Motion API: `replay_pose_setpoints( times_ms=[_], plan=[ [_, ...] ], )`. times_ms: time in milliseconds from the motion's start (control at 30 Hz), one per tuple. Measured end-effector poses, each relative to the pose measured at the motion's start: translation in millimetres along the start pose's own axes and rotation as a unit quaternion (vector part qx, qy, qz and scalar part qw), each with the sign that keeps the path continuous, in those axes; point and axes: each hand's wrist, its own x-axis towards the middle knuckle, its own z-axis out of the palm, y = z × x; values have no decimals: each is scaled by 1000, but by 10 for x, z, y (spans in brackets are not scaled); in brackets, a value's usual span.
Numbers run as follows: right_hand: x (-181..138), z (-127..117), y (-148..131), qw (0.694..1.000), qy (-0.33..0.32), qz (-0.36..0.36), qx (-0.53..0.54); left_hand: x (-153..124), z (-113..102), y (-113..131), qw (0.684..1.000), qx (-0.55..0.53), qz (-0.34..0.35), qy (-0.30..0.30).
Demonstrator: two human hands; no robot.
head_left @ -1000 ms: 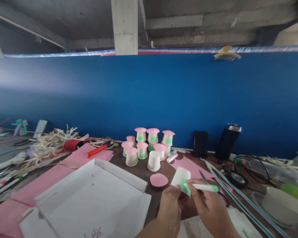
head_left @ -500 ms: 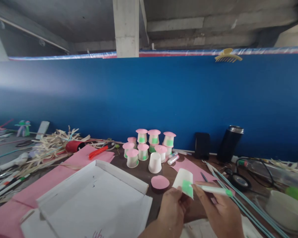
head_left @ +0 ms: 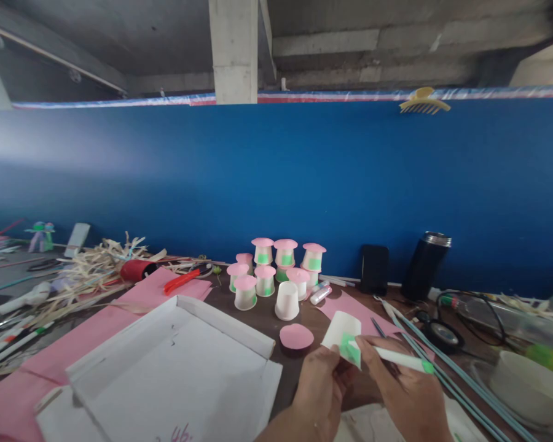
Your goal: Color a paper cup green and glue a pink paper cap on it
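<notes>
Over the counter point(head_left: 258, 317), the left hand point(head_left: 320, 383) grips a paper cup point(head_left: 335, 328). The right hand point(head_left: 408, 390) pinches a green-ended marker point(head_left: 400, 358).

Craft workspace: paper cups point(head_left: 265, 285), marker point(head_left: 403, 359)

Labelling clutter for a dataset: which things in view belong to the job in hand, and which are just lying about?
Likely in the job:
green-ended marker, in the right hand
green-patched cup, in the left hand
plain upturned cup
pink-topped cups
loose pink disc

Apparently just lying about:
black flask
yellow hair clip
red-handled tool, partly hidden
</notes>
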Motion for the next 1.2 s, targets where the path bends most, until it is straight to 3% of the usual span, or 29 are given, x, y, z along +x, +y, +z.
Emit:
replay_pose_setpoints(
  times_ms=[467,867,1067,1200],
  plan=[
    [-7,30,13,999,-32,-8,-42,-6,-34,-35,999,27,27,-8],
    [-2,33,30,999,4,-16,-47,-3,-41,-42,997,28,42,-56],
    [-1,55,11,999,-31,-13,-36,0,-45,-33,999,36,30,-24],
    [-2,61,13,999,2,-22,-41,-11,-19,-18,998,35,42,-25]
  ],
)
